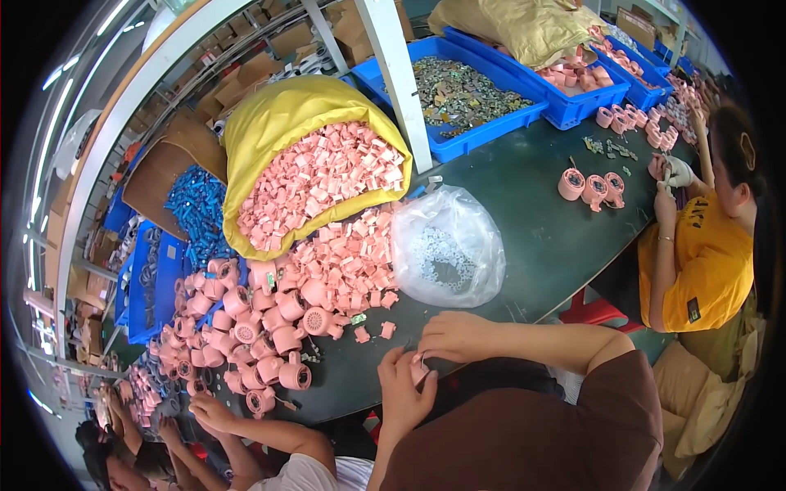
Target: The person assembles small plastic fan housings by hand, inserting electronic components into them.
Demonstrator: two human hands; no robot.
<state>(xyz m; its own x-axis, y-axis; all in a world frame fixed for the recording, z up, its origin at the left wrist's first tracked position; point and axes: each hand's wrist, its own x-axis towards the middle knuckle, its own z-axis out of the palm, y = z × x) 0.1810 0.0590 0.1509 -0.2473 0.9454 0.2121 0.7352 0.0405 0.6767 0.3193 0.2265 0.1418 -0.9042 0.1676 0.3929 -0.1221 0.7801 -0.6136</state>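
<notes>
Close to the table's front edge, my left hand (404, 396) is closed around a small pink plastic part (419, 372). My right hand (455, 336) reaches in from the right, its fingers bent onto the same part. My fingers cover most of it, so its full shape is hidden. Beyond my hands lies a clear plastic bag (489, 245) of small white ring-like pieces. To its left, a heap of small pink plastic parts (336, 260) spills from a yellow sack (286, 98). Round pink housings (288, 305) are piled nearer to me on the left.
Blue bins (458, 147) of circuit boards and pink parts line the back, beside a white post (397, 78). Blue cylindrical cells (196, 209) fill a carton at left. One co-worker in yellow (704, 254) sits at right; another co-worker's hand (211, 412) is at left.
</notes>
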